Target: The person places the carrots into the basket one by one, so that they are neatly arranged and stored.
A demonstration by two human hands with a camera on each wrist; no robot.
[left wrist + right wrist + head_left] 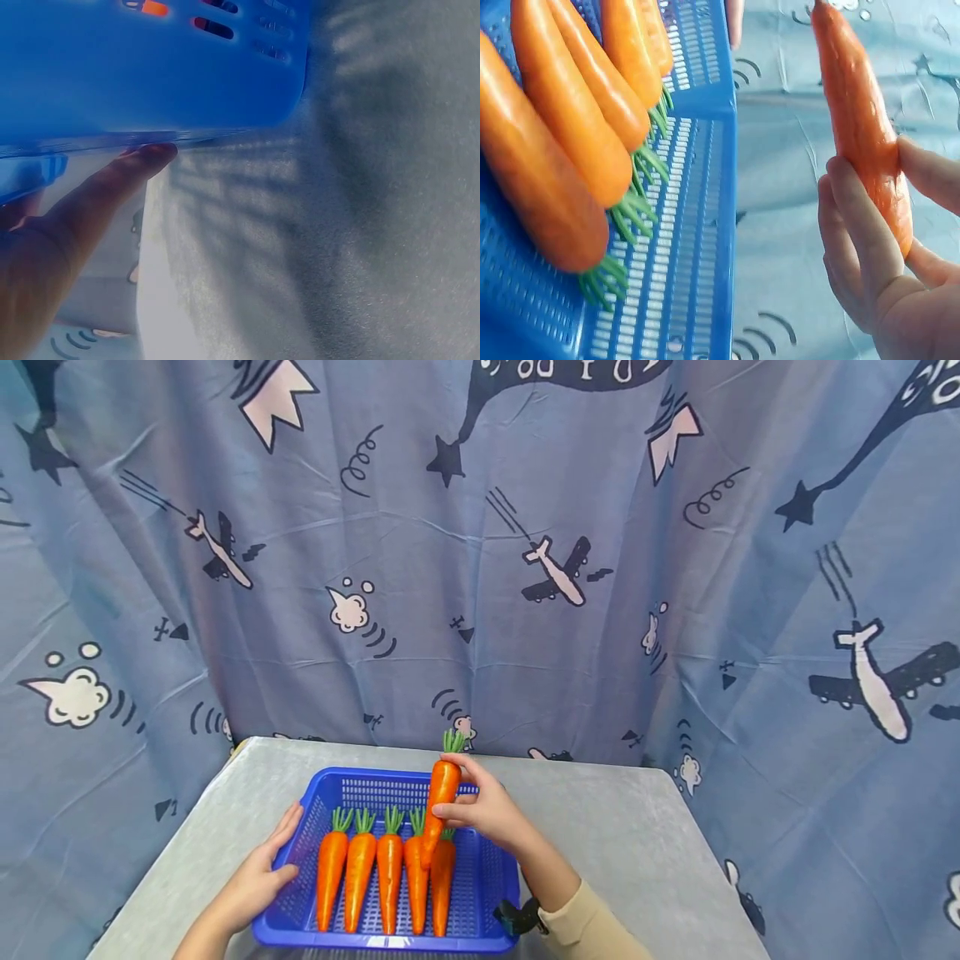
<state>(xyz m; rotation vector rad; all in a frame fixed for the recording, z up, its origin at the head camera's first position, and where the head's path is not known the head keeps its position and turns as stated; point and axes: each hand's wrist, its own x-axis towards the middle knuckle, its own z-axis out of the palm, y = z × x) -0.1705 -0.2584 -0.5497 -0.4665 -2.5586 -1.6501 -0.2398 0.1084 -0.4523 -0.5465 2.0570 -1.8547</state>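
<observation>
An orange carrot (442, 785) with a short green top is pinched between the thumb and fingers of my right hand (487, 806). It stands nearly upright above the blue plastic basket (487, 897); in the right wrist view the held carrot (859, 105) is apart from the others. Several more carrots (360, 877) lie side by side inside the basket, green tops toward the far wall. The held carrot partly covers the rightmost ones. My left hand (255, 877) rests against the basket's left side, fingers fairly straight; in the left wrist view one finger (112, 180) touches it beneath the rim.
The basket stands on a pale grey table (600, 827), with table surface showing to its left and right. Behind and beside the table hangs a blue curtain (420, 568) printed with planes and stars. A dark strap (517, 917) circles my right wrist.
</observation>
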